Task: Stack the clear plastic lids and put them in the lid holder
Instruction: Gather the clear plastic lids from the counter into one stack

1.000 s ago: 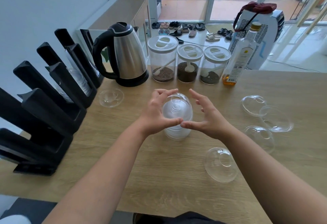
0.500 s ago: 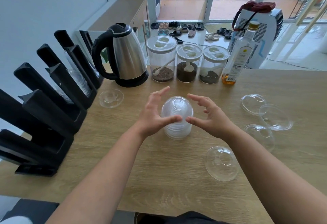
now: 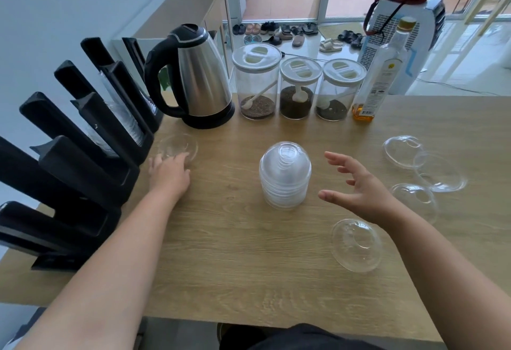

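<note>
A stack of clear dome lids [image 3: 284, 175] stands upright in the middle of the wooden table [image 3: 249, 261], with neither hand on it. My left hand [image 3: 169, 173] lies at the left, its fingertips at the near edge of a single clear lid [image 3: 178, 145] beside the black lid holder [image 3: 77, 161]. My right hand [image 3: 356, 186] hovers open to the right of the stack, fingers spread, holding nothing. Loose clear lids lie to the right: one near the front [image 3: 356, 244], one behind the right hand [image 3: 414, 200], and two overlapping ones farther back [image 3: 402, 150], [image 3: 439, 172].
A steel kettle [image 3: 197, 78] stands at the back, then three lidded jars [image 3: 255, 81] and a bottle of amber liquid [image 3: 383, 78]. The lid holder's slanted slots hold several clear lids. The table's front edge runs just before my body.
Both hands have let go of the stack. My left hand moved left to the single lid by the holder; my right hand pulled away to the right and opened.
</note>
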{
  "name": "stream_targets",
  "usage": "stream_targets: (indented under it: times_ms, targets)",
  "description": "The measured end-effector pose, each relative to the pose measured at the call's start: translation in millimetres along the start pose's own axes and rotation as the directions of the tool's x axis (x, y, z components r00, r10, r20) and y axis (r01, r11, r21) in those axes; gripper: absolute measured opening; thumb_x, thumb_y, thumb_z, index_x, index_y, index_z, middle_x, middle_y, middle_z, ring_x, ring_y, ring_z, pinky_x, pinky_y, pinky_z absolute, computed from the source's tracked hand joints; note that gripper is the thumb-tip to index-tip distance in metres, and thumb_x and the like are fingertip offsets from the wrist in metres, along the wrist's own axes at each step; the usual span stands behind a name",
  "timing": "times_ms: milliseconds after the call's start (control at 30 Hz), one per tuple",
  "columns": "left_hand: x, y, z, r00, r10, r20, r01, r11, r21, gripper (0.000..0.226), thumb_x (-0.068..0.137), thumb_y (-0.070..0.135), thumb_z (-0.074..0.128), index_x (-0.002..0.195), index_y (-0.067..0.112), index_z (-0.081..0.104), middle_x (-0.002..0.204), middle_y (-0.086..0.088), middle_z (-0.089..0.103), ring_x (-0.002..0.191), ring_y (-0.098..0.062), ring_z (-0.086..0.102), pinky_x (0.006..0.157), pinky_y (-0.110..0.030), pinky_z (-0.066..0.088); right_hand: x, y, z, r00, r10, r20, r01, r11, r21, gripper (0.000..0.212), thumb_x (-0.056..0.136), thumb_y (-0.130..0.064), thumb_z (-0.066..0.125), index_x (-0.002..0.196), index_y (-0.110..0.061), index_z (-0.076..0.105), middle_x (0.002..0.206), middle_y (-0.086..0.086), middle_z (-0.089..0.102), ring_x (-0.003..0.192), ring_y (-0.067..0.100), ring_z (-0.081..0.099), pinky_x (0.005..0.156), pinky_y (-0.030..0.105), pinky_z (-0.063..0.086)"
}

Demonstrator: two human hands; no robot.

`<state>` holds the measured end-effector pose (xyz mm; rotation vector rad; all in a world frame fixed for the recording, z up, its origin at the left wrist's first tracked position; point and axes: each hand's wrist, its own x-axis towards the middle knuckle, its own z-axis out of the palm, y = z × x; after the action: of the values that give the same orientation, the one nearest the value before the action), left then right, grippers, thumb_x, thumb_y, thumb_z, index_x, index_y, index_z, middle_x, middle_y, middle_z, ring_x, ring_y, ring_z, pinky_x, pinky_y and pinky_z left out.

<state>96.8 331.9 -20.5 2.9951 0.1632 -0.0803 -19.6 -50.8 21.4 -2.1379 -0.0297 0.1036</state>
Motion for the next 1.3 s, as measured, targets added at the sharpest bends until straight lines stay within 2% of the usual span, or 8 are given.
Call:
stream_targets:
  times_ms: [133,267,367,500,633,833,1000,1300]
  targets:
    - [-15.5,9.3,-2.9,0.989,0.080,-0.125,-0.120,0.925,-0.359,0.044,0.094,0.020,0.058,0.136,0.032,0.050,0.102,0.002,0.069,0.116,-0.024,0.053,0.104,-0.048,0.040,-14.1,10.4,-5.2,0.997,0.053,0.055,-0.051,0.998,-0.028,0.069,0.073,-0.034,0.082,0.133,-0.045,0.049,0.133,-0.015,0.052,0.124,0.005,0.045,0.104,0.029,0.037]
    - [-50.2,30.6,-5.6,0.999,-0.018,0.051,0.054,0.390,-0.919,0.051,0.097,0.011,0.056,0.132,0.045,0.041,0.088,0.006,0.073,0.084,-0.005,0.069,0.075,-0.023,0.048,-28.1,20.9,-7.3,0.991,0.083,0.104,-0.079,0.996,-0.038,0.062,0.073,-0.035,0.082,0.125,-0.052,0.052,0.129,-0.021,0.053,0.123,0.001,0.046,0.104,0.029,0.038]
    - [-68.6,38.4,3.0,0.961,-0.096,0.261,0.257,-0.046,-0.965,0.049,0.098,0.003,0.052,0.121,0.046,0.052,0.097,-0.003,0.069,0.083,-0.014,0.068,0.070,-0.031,0.054,-33.5,23.0,-11.2,0.972,0.109,0.207,-0.089,0.991,-0.103,0.065,0.067,-0.040,0.086,0.121,-0.056,0.054,0.131,-0.021,0.051,0.120,-0.010,0.042,0.102,0.019,0.038]
    - [-80.7,38.1,17.3,0.904,-0.176,0.389,0.369,-0.138,-0.919,0.030,0.100,0.006,0.048,0.114,0.029,0.063,0.098,-0.006,0.066,0.074,-0.013,0.065,0.067,-0.028,0.052,-35.6,22.0,-13.7,0.931,0.134,0.341,-0.037,0.961,-0.276,0.074,0.055,-0.051,0.089,0.121,-0.055,0.055,0.137,-0.025,0.041,0.130,0.001,0.028,0.104,0.023,0.021]
    - [-82.9,31.4,21.3,0.877,-0.299,0.375,0.395,0.005,-0.919,0.007,0.098,0.025,0.058,0.104,0.021,0.059,0.117,-0.013,0.064,0.075,-0.015,0.062,0.054,-0.022,0.052,-39.6,25.0,-17.1,0.909,0.174,0.379,-0.021,0.927,-0.375,0.088,0.050,-0.052,0.091,0.127,-0.055,0.049,0.143,-0.024,0.032,0.134,0.006,0.018,0.105,0.028,0.019]
    - [-98.0,8.6,25.6,0.972,-0.203,0.121,0.233,0.736,-0.636,0.108,0.039,0.077,0.083,0.130,0.033,0.045,0.130,0.009,0.028,0.111,-0.012,0.042,0.098,-0.032,0.039,-39.4,28.5,-12.5,0.906,0.194,0.376,-0.015,0.903,-0.429,0.099,0.048,-0.048,0.092,0.134,-0.053,0.042,0.146,-0.016,0.028,0.137,0.012,0.018,0.108,0.030,0.021]
    - [-107.5,32.3,42.9,0.992,-0.124,-0.023,0.094,0.852,-0.516,0.098,0.047,0.046,0.095,0.129,0.019,0.050,0.135,-0.002,0.038,0.124,-0.022,0.046,0.107,-0.036,0.038,-53.2,48.9,-18.1,0.928,0.173,0.330,-0.010,0.897,-0.442,0.093,0.054,-0.042,0.091,0.134,-0.047,0.045,0.129,-0.013,0.035,0.126,0.013,0.029,0.103,0.023,0.028]
    - [-126.5,37.3,55.8,0.978,-0.176,-0.113,0.081,0.817,-0.571,0.093,0.053,0.045,0.093,0.130,0.022,0.047,0.128,0.002,0.059,0.122,-0.025,0.044,0.100,-0.037,0.039,-53.9,59.3,-14.6,0.962,0.128,0.240,-0.045,0.945,-0.325,0.088,0.057,-0.032,0.088,0.131,-0.046,0.043,0.125,-0.013,0.039,0.116,0.007,0.042,0.092,0.019,0.036]
